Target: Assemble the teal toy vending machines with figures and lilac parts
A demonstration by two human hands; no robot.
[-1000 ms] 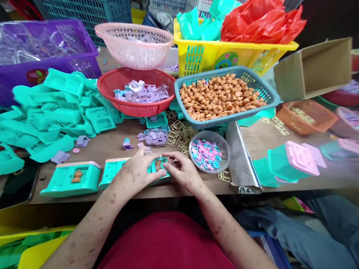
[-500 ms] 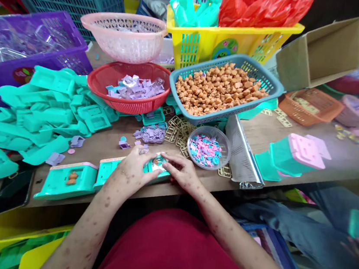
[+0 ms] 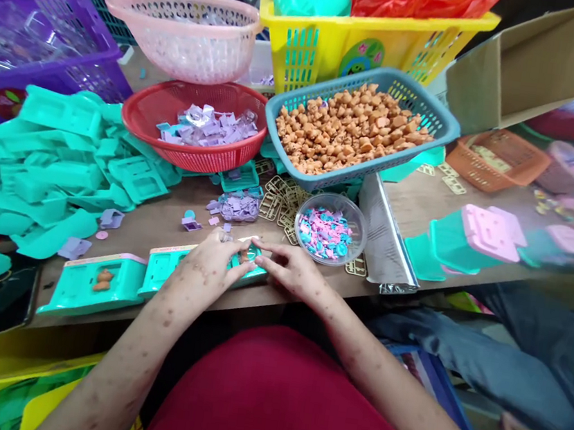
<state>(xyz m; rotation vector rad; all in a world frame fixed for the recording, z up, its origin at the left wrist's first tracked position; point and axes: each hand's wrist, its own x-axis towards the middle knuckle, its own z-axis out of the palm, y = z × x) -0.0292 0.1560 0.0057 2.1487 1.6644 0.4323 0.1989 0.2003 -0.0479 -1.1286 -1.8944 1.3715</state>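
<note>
My left hand (image 3: 212,265) and my right hand (image 3: 288,269) both press on one teal plastic toy case (image 3: 168,270) lying at the table's near edge. Fingertips of both meet over a small compartment holding a tiny orange piece. Beside it to the left lies a second teal case (image 3: 82,284) with an orange figure in it. A clear round bowl (image 3: 328,228) of pink and blue bits stands just right of my right hand. A small pile of lilac parts (image 3: 240,206) lies beyond my fingers.
A heap of teal shells (image 3: 57,166), a red basket (image 3: 193,127) of lilac parts, a blue basket (image 3: 355,129) of orange figures, pink, purple and yellow baskets behind. Gold frames (image 3: 280,207), a cardboard box (image 3: 519,66), a phone (image 3: 5,295). Another person's legs (image 3: 509,368) at right.
Both hands stay on the teal case, fingers shifting slightly over its compartment. The view has tilted down and left, so the table's items appear higher.
</note>
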